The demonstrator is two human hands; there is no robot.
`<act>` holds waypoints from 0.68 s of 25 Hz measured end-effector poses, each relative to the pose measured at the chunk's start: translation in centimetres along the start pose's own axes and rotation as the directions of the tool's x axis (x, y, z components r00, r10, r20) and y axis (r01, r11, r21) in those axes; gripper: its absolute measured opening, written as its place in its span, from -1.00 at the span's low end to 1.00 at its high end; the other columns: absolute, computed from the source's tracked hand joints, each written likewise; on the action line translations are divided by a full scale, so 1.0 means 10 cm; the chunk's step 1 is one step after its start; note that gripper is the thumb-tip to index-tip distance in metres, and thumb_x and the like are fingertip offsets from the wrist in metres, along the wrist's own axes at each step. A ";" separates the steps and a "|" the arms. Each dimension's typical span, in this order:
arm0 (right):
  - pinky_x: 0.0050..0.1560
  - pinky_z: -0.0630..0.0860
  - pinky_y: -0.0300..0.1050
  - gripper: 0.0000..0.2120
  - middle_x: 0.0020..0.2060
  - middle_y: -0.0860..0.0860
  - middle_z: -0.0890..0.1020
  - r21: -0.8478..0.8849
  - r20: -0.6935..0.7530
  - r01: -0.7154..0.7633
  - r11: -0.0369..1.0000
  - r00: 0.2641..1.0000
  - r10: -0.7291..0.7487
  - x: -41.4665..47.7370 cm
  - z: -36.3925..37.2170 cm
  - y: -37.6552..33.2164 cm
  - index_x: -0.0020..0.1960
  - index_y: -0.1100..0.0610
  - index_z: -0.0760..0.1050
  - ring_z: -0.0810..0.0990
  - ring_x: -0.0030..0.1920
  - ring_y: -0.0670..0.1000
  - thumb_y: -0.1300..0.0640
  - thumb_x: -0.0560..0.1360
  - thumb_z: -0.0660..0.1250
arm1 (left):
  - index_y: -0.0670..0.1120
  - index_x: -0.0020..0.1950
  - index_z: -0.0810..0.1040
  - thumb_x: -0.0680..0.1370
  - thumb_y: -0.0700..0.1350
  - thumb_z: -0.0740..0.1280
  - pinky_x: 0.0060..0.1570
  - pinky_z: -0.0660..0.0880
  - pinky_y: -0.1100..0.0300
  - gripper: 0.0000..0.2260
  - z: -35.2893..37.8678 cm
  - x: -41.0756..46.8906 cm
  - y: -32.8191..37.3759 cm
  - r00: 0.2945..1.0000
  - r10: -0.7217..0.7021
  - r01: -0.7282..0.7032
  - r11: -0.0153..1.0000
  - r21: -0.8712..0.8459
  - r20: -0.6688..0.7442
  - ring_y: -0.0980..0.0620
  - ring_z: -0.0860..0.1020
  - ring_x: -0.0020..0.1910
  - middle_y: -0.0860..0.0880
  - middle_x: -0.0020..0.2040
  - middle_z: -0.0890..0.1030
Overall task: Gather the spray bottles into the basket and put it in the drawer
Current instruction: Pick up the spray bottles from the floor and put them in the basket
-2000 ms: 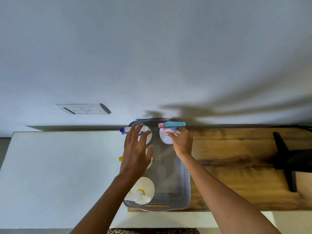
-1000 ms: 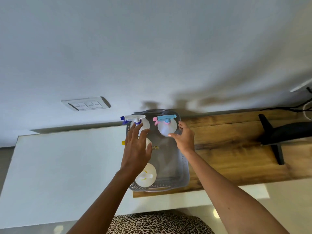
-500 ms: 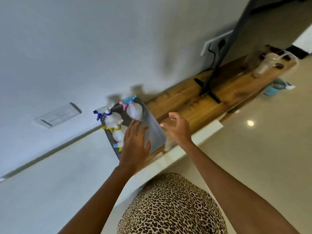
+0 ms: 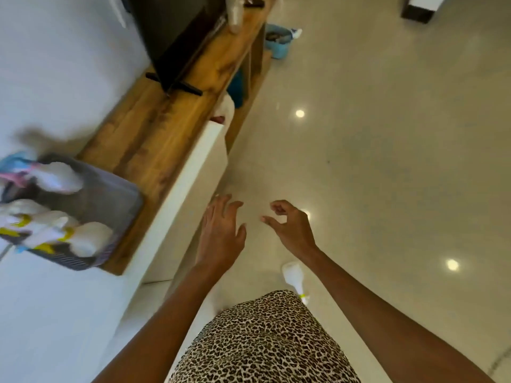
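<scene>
Both hands hang empty over the glossy floor — the left hand (image 4: pixel 221 230) with fingers spread, the right hand (image 4: pixel 290 228) loosely curled, gripping nothing. Far to the left, the grey basket (image 4: pixel 116 200) sits on the wooden cabinet top (image 4: pixel 154 128) holding several spray bottles (image 4: pixel 55 176). One white spray bottle (image 4: pixel 293 276) lies on the floor by the person's leopard-print garment (image 4: pixel 262 341).

Two bare forearms, sleeveless to the frame edge, end in the left hand (image 4: pixel 221 233) and right hand (image 4: pixel 290 229), without rings, watch or bracelets. Below them, a leopard-print garment (image 4: pixel 262 344): dark spots on tan.
</scene>
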State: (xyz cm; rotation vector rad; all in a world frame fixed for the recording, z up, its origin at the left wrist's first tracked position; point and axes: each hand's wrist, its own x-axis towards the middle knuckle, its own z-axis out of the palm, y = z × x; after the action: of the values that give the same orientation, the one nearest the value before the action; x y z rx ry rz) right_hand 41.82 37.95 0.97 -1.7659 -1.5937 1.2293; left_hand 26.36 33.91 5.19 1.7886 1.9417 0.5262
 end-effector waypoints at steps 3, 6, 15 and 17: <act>0.03 0.46 -0.16 -0.68 0.04 0.06 0.65 0.017 -0.062 -0.123 0.992 0.990 0.124 -0.20 -0.33 0.79 0.10 0.14 0.53 0.58 0.05 0.01 0.05 0.40 0.44 | -0.19 0.27 0.42 0.45 -0.23 0.34 0.38 0.26 -0.10 -0.62 0.67 -0.10 0.25 0.995 0.025 -0.022 0.999 -0.026 0.100 -0.19 0.26 0.42 -0.21 0.37 0.37; 0.06 0.51 -0.08 -0.70 0.04 0.08 0.65 0.036 -0.091 -0.225 0.974 0.969 0.228 -0.27 -0.44 1.50 0.09 0.17 0.53 0.59 0.03 0.03 0.07 0.41 0.43 | -0.17 0.29 0.41 0.47 -0.21 0.33 0.39 0.25 -0.07 -0.61 1.33 -0.13 0.33 0.977 0.034 -0.027 0.999 -0.038 0.212 -0.15 0.25 0.42 -0.19 0.39 0.35; 0.07 0.46 -0.01 -0.67 0.09 0.17 0.61 0.116 -0.074 -0.572 0.812 0.810 0.581 -0.18 0.53 3.96 0.12 0.24 0.49 0.56 0.07 0.15 0.14 0.41 0.43 | -0.17 0.33 0.37 0.49 -0.20 0.31 0.38 0.22 0.04 -0.59 3.61 -0.24 -0.54 0.882 0.094 -0.128 0.991 0.042 0.462 -0.12 0.26 0.42 -0.19 0.40 0.34; 0.07 0.45 0.01 -0.61 0.12 0.21 0.57 0.082 -0.053 -0.637 0.766 0.765 0.642 -0.19 0.82 4.52 0.16 0.27 0.46 0.53 0.11 0.19 0.16 0.39 0.44 | -0.17 0.35 0.35 0.50 -0.19 0.30 0.37 0.23 0.06 -0.58 4.14 -0.27 -0.80 0.857 0.089 -0.134 0.989 0.054 0.507 -0.11 0.26 0.42 -0.18 0.41 0.33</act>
State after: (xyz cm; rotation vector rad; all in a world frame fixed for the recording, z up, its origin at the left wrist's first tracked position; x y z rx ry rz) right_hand 59.40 24.20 -39.22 -2.3884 -0.8934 1.4443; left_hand 43.11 29.60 -33.36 1.8672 1.5210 -0.0081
